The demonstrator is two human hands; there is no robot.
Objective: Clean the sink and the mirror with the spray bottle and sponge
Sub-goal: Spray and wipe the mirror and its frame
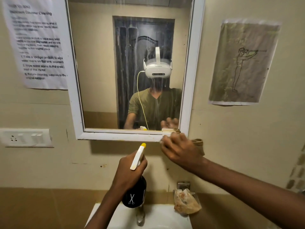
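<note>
- Two paper sheets are fixed to the wall: a printed notice (37, 43) at far left, a line drawing (242, 63) at far right.
- Switch plate (26, 138): mounted below the notice.
- Mirror (132, 63): white frame, glass streaked with runs of liquid, between the two sheets.
- My left hand (127, 171): fingers curled round the neck of the bottle (134, 194), which I hold upright above the sink (158, 217); yellow nozzle tip points toward the mirror's lower edge.
- Tap (140, 217): directly under the bottle.
- My right hand (181, 149): at the mirror's lower right corner, fingers curled on a brown cloth (198, 144) against the frame.
- Wrapped bundle (186, 202): on the sink's right rear rim.
</note>
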